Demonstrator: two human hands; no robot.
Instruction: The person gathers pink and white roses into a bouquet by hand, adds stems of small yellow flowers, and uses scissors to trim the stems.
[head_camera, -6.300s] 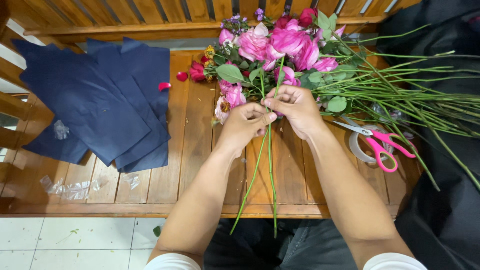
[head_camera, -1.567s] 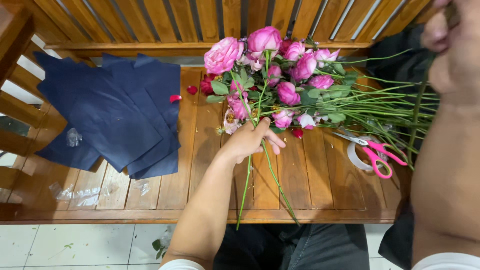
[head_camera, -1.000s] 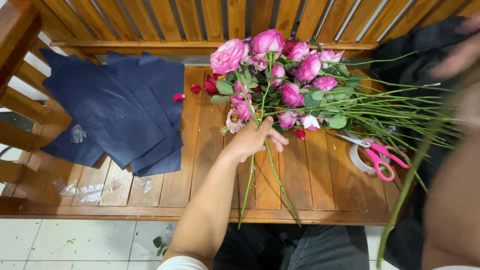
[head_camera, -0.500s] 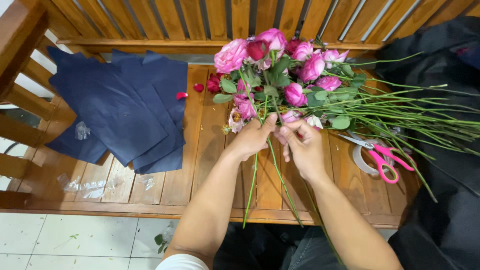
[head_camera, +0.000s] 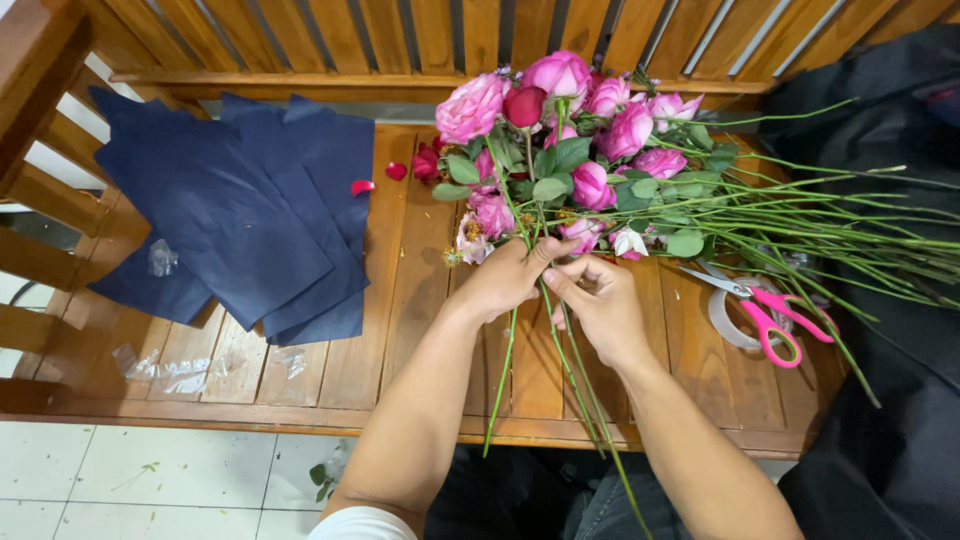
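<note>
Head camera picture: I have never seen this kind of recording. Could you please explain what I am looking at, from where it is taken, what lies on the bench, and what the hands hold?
There is no machine here. A person wears a camera on the head, so you look down along their own two bare arms.

The surface is a wooden slatted bench. The left hand and the right hand meet at its middle and grip a bunch of pink roses by the green stems, which hang down past the front edge.

On the left lie dark blue paper sheets, with bits of clear plastic near them. A few loose red petals rest beside the paper. On the right lie many loose long green stems, pink-handled scissors and a roll of clear tape under them. Black cloth covers the far right.
</note>
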